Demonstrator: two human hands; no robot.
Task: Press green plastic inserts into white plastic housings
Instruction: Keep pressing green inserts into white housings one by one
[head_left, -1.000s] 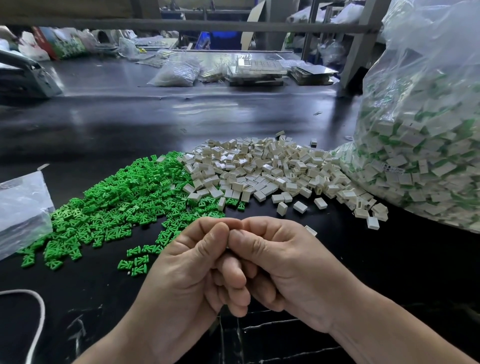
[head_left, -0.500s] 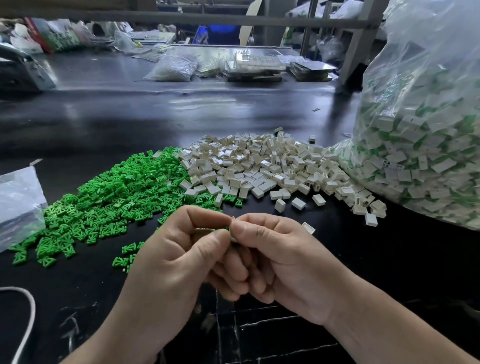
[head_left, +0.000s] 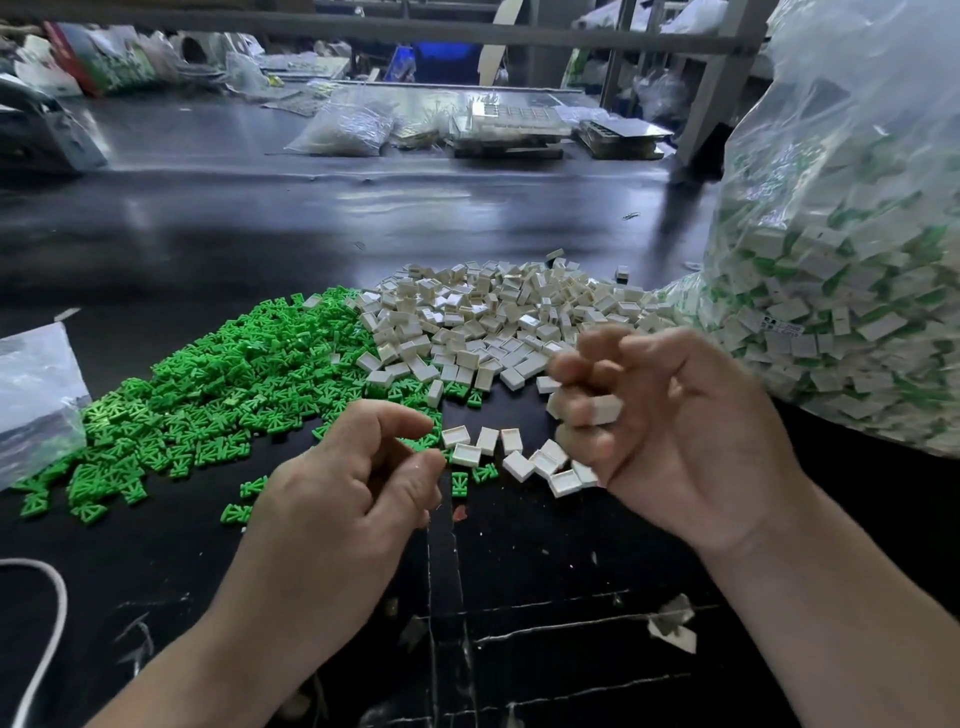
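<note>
Head view: green inserts (head_left: 218, 395) are lying heaped on the black table (head_left: 519, 545), left of and beyond the left hand (head_left: 337, 499); white housings (head_left: 498, 322) are lying heaped beyond both hands, with a few loose ones sitting between the hands.
Right edge: a clear bag (head_left: 841, 312) of white-and-green pieces is bulging just behind the right hand (head_left: 675, 436).
Change: the hands, joined at centre half a second ago, are now hovering apart, the right one nearer the bag.
Left hand: thumb and forefinger are curling toward each other; blur is hiding whether they are pinching an insert.
Right hand: curled fingertips are pinching one white housing (head_left: 605, 410), smeared by motion.
</note>
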